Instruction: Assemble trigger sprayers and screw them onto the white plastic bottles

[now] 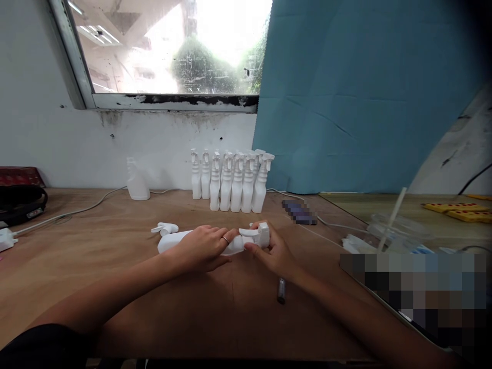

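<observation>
A white spray bottle (169,242) lies sideways low over the table, its base to the left and its trigger head (263,234) to the right. My left hand (205,246), wearing a ring, is closed over the bottle's body. The fingers of my right hand (274,251) grip the trigger head near the neck, thumb in front. Whether the head is fully seated on the neck, I cannot tell. Just behind the bottle's base lies a loose white trigger sprayer (165,228).
Several white spray bottles (237,187) stand grouped by the wall. A bottle without a trigger head (137,182) stands left of them. A dark cylinder (282,291) lies near my right forearm. Rightward are a blurred phone (300,211), a cable and a clear cup with straw (392,225).
</observation>
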`<state>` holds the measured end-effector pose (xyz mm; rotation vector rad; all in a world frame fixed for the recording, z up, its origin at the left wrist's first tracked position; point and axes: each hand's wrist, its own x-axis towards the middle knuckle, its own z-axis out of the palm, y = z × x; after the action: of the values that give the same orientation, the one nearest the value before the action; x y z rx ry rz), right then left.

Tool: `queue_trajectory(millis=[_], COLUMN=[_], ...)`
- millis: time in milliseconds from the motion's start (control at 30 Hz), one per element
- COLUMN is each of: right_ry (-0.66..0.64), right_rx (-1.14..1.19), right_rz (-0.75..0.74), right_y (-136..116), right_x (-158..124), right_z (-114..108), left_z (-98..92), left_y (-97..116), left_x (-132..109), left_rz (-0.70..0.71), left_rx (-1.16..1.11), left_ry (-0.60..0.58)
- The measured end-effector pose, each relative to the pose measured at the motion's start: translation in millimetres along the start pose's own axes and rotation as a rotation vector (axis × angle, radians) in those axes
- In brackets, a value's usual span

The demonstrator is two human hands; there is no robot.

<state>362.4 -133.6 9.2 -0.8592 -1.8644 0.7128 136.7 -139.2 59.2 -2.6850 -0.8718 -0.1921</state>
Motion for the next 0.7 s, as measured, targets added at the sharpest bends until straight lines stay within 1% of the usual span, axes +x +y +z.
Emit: queue_trajectory(millis=[67,167,233,333,433,567,633,700], right_ry=[0.0,-0.004,0.007,0.022,0.048,0.074,0.081,0.088], right_rx=[-0.012,0.03,0.028,-0.028,-0.031,0.021,0.033,0.052], right_rz=[-0.002,-0.057,-0.057,-0.065,-0.087,-0.047,-0.017,0.021], right_y=[-0.6,-0.7,0.5,3.3,5.0,4.3,3.3,1.5], right_x=[-0.1,0.0,-0.4,-2.6,-5.9,-8.9,-8.5,-6.3], right_z=[-0.3,-1.0,-1.3,-0.7,2.0,7.0,8.6,9.1], left_z=[-0.9,-2.7,-3.2,-1.5,2.0,5.7,6.3,5.6], left_y=[0.4,0.2,0.3,2.1,5.8,8.6,7.9,6.4], left_x=[0.5,1.1,1.0,0.3,-0.4,-0.2,0.0,0.1], left_rz=[-0.002,-0.018,-0.015,0.008,0.023,0.015,0.001,-0.045], left_rx=[0.001,-0.008,-0.008,0.007,0.038,0.065,0.037,-0.026], left_ry=[-0.003,-0.018,-0.015,0.001,0.011,0.024,0.031,0.046])
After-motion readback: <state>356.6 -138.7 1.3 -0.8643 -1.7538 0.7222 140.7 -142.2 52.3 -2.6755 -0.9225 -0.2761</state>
